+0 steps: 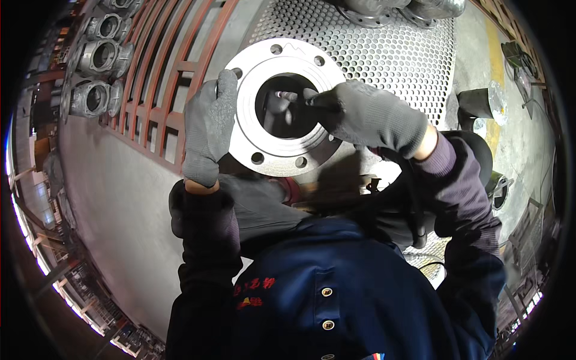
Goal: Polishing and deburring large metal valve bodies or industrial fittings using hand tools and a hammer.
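A large bright metal flange (251,132), with bolt holes around a wide dark bore, faces up in front of me. It looks like the end of a valve body, but what lies under it is mostly hidden. My left hand (209,132), in a grey knit glove, grips the flange's left rim. From the right, my right hand (375,117), gloved alike, reaches over the flange face with its fingers curled together at the bore's right edge. Whatever those fingers hold, if anything, is hidden in shadow. Inside the bore a small pale shape is blurred.
A perforated metal plate (396,66) spreads beyond the flange, with more flanged metal parts (366,15) at its far edge. Red metal bars (180,66) stand on the left, beside several valve bodies (99,57). A dark cylindrical piece (480,103) lies at right.
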A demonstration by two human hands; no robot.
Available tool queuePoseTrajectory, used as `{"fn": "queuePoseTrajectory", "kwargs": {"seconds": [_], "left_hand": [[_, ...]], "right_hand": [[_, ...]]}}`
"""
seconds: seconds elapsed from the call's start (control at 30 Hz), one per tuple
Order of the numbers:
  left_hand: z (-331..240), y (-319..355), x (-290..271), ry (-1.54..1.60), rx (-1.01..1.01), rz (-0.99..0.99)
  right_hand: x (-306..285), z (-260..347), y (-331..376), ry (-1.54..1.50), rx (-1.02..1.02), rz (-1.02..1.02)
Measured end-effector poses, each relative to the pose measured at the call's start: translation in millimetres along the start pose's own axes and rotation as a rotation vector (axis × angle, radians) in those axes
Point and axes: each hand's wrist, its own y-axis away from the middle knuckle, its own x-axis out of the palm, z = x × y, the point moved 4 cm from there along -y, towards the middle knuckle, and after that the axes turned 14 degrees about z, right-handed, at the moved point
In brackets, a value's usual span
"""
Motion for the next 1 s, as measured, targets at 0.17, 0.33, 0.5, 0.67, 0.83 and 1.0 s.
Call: {"fn": "queuePoseTrajectory", "kwargs": {"seconds": [0.17,0.33,0.5,0.67,0.83,1.0], "left_hand": [[2.3,0.8,3.4,-0.210,0.394,-0.092],[-12.1,0.3,21.1,-0.111,0.119,0.181],[-6.1,-0.4,16.5,0.027,0.337,-0.036],[7.8,-0.9,6.7,-0.212,0.433,-0.026],[10.3,-2.4,5.3,-0.661,0.739,-0.112],[8.0,1.1,6.4,-0.703,0.794,-0.140]], "right_hand": [[-17.2,21.9,-30.7,0.120,-0.220,-0.126],[-23.8,25.8,-66.7,0.235,-0.074,0.083],[-21.0,35.5,-86.1,0.695,-0.245,0.302],[-7.7,35.0,-111.3,0.630,-0.276,0.399],[-12.0,40.5,-108.1,0.545,-0.273,0.454],[-22.2,39.6,-98.6,0.454,-0.253,0.510]]}}
